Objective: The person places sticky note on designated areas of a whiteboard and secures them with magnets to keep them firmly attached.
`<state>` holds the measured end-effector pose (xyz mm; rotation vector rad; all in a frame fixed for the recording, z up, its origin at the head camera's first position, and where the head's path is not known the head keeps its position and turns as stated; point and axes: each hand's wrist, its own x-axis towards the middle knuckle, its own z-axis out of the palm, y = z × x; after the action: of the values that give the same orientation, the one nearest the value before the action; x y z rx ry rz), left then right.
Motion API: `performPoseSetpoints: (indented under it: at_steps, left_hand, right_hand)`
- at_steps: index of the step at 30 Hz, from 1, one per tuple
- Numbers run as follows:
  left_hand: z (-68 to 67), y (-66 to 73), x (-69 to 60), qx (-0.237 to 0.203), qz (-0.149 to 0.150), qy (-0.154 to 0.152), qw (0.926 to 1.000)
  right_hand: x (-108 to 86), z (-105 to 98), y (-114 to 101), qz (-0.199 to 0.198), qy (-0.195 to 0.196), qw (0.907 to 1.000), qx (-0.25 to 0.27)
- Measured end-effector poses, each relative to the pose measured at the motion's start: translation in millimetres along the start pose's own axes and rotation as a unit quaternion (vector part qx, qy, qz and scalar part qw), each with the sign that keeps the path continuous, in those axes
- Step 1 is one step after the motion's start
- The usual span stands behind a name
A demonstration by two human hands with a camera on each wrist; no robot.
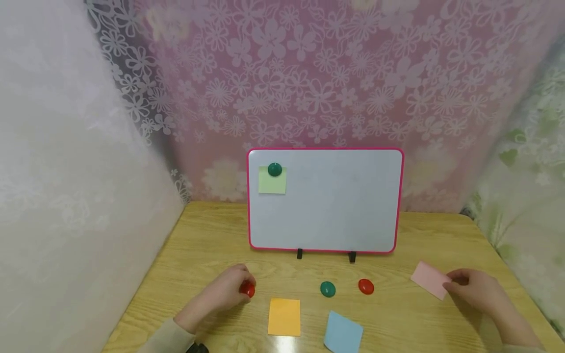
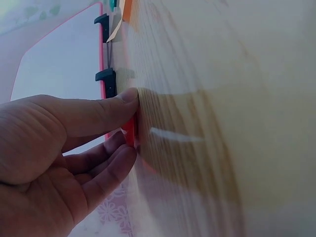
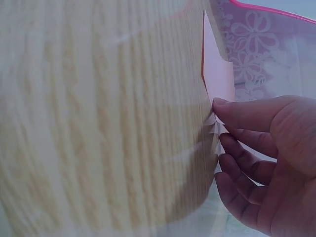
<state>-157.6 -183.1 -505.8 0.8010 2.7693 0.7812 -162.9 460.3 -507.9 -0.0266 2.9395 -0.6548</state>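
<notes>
Near the table's left side my left hand (image 1: 227,288) pinches a round red magnet (image 1: 248,289) between thumb and fingers, down at the tabletop. The left wrist view shows the red magnet (image 2: 129,132) partly hidden by the fingers. Over on the right, my right hand (image 1: 475,290) grips the lower right corner of a pink sticky note (image 1: 429,279). In the right wrist view the pink note (image 3: 218,69) is seen nearly edge-on, with thumb and index finger at its near end.
A pink-framed whiteboard (image 1: 326,206) stands behind on black feet (image 1: 351,257). On it a green magnet (image 1: 274,169) overlaps a pale green note (image 1: 272,184). Between the hands lie a green magnet (image 1: 328,289), a red magnet (image 1: 366,286), an orange note (image 1: 284,317) and a blue note (image 1: 343,333).
</notes>
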Motion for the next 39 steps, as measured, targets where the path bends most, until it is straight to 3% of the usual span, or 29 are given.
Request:
performPoseSetpoints:
  at_steps: [22,28,35,39]
  left_hand:
    - [2.3,-1.6,1.5,-0.001,0.011,-0.006,0.9999]
    - [0.0,-3.9,2.2,-0.005,0.01,0.003,0.9999]
    - [1.1,-4.6,1.7,-0.011,-0.006,-0.01,0.9999]
    - [1.8,-5.7,2.9,-0.017,-0.001,-0.01,0.9998]
  right_hand:
    - [-7.4,4.9,-1.4,0.004,0.025,0.9996,0.011]
    - [-2.6,6.1,-4.2,0.003,0.031,0.9991,0.029]
    - [-2.8,6.5,-4.1,0.009,0.025,0.9989,0.039]
    - [-3.8,6.6,-5.6,0.007,0.032,0.9986,0.042]
